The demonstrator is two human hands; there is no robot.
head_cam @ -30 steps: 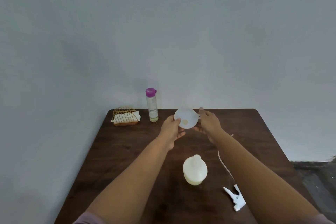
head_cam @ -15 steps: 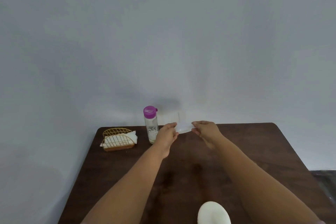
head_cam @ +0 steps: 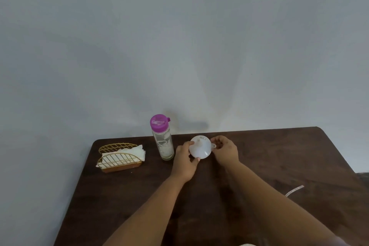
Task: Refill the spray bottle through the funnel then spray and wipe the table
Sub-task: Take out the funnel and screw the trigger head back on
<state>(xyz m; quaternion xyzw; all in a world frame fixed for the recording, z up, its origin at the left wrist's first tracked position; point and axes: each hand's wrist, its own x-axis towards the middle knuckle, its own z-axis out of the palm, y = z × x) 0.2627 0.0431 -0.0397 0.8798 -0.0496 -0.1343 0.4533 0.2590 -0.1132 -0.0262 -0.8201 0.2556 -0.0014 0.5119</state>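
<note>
The white, round plastic funnel [head_cam: 200, 147] is held above the far-centre area of the dark brown wooden worktop [head_cam: 279, 158], between both hands. Its wide body faces the camera and its short spout points up and away, toward the wall. A small tab with a hole projects from the funnel rim on the right side.

The left hand [head_cam: 185, 161] grips the left and lower rim of the funnel; its fingers [head_cam: 194, 159] are curled around the edge, with one fingertip lying against the lower rim. The right hand [head_cam: 225, 149] holds the right rim at the tab; its fingers are curled and pinch the rim there. Both forearms extend from the lower edge of the view toward the funnel.

A clear, cylindrical bottle with a magenta flip cap [head_cam: 162, 138] stands upright on the worktop just to the left of the left hand, apart from it. Further left, near the far-left corner, a gold wire holder on a brown base [head_cam: 119, 159] contains white paper napkins [head_cam: 131, 151].

On the right side of the worktop, a thin white tube [head_cam: 295, 190] lies partly hidden behind the right forearm. A small pale rounded edge [head_cam: 246, 244] shows at the bottom edge of the view; it cannot be identified. A plain grey wall [head_cam: 179, 36] rises behind the worktop.
</note>
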